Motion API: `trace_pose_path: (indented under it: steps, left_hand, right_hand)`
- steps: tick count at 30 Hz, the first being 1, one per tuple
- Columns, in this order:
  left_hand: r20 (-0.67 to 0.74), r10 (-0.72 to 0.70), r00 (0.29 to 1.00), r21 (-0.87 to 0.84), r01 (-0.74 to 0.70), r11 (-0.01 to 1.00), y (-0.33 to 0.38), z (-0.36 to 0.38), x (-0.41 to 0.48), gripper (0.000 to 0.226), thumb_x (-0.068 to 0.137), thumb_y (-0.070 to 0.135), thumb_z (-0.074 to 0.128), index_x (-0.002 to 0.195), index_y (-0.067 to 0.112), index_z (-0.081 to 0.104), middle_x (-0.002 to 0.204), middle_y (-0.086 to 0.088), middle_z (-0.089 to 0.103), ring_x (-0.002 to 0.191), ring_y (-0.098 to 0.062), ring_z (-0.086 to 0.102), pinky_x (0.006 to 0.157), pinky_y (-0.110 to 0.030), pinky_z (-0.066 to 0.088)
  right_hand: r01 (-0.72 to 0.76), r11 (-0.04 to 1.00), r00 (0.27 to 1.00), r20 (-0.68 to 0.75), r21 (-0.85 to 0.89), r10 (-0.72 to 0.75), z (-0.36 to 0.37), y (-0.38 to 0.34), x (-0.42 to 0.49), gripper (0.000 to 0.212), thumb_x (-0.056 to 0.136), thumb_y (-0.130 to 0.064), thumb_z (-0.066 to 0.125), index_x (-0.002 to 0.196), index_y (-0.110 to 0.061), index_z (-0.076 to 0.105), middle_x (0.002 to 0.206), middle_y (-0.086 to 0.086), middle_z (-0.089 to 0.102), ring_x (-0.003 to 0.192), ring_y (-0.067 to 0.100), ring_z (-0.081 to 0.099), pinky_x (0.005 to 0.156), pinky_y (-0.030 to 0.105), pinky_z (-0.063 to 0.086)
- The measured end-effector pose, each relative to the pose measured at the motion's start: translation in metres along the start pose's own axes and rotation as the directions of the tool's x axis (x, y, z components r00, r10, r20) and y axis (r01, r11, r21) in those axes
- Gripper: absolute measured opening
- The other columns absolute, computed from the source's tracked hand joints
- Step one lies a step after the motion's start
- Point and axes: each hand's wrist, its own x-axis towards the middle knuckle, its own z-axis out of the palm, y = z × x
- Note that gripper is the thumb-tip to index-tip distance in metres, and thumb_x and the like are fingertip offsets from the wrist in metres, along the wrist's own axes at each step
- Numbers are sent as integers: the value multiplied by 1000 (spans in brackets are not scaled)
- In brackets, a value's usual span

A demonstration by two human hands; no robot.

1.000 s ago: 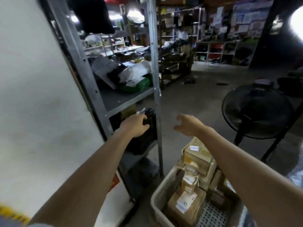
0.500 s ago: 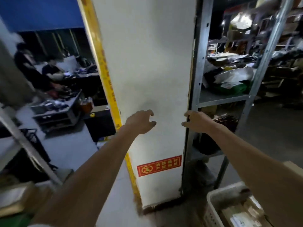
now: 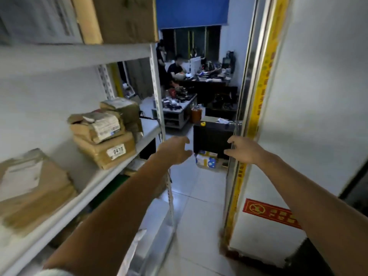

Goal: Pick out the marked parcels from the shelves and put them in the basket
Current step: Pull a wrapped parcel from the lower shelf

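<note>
1. The left hand (image 3: 175, 151) is empty, its fingers loosely spread.
2. The right hand (image 3: 244, 150) is empty, its fingers loosely curled, beside the white pillar (image 3: 318, 116).
3. The cardboard parcel labelled 0410 (image 3: 105, 151) lies on the shelf (image 3: 95, 182), at nine o'clock from the left hand and apart from it.

At the left of the frame the parcels (image 3: 103, 140) are brown cardboard, and one carries a white label (image 3: 117, 152) with black digits 0410. The shelf (image 3: 85, 196) under them is pale grey. At the upper middle a blind (image 3: 192, 10) is plain blue. The pillar (image 3: 322, 96) at the right is white, with a yellow strip (image 3: 258, 92) along its edge and, low down, a red sign (image 3: 272, 213) with yellow characters. The floor (image 3: 195, 196) has pale tiles. The cabinet (image 3: 211, 136) in the middle is black.
</note>
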Motion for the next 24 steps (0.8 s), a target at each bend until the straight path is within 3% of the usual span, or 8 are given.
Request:
trace_pose_path:
  steps: [5,9,12,15,20,24]
  left_hand:
    - [-41,-170,985,28,171,985,-56,-8,-28,45,95,42,57,135,23,52,133,-9,60,117,-29,58,95,-38,48]
    - [-66,-302,951,21,304,952,-80,-7,-43,41,96,39,57,133,21,54,124,-10,63,109,-28,61,85,-36,51]
    - [-87,-412,907,18,415,910,-88,-4,-50,40,97,40,56,134,23,54,125,-8,60,110,-26,58,80,-31,45]
    - [-119,-537,835,-4,540,842,-85,3,-57,41,98,40,54,137,27,51,131,-5,56,115,-24,54,83,-30,46]
    - [-118,-685,719,-55,684,728,-73,16,-78,41,97,39,56,135,27,52,128,-6,59,103,-20,56,80,-31,48]
    - [-146,-793,591,-61,795,604,-65,19,-119,43,95,41,57,134,27,52,125,-3,61,109,-25,59,86,-33,50]
  right_hand:
    - [149,988,983,100,49,-154,36,-55,40,57,92,-41,64,141,-18,47,132,10,59,106,24,62,88,35,50]
    - [271,960,944,174,72,-279,57,-83,70,59,93,-41,64,144,-17,45,144,10,50,125,27,54,99,37,47]
    - [381,920,895,212,92,-392,68,-99,93,54,93,-38,65,140,-18,49,142,9,52,125,27,53,99,38,47]
    - [476,873,832,266,110,-487,76,-105,114,52,93,-38,65,139,-19,50,139,9,55,120,26,56,92,35,48]
    - [606,783,713,341,140,-613,86,-112,132,54,93,-39,64,140,-18,49,136,8,57,118,25,57,91,36,48]
    - [675,712,613,390,193,-687,96,-139,120,52,92,-41,64,138,-19,51,129,5,59,110,22,59,86,33,49]
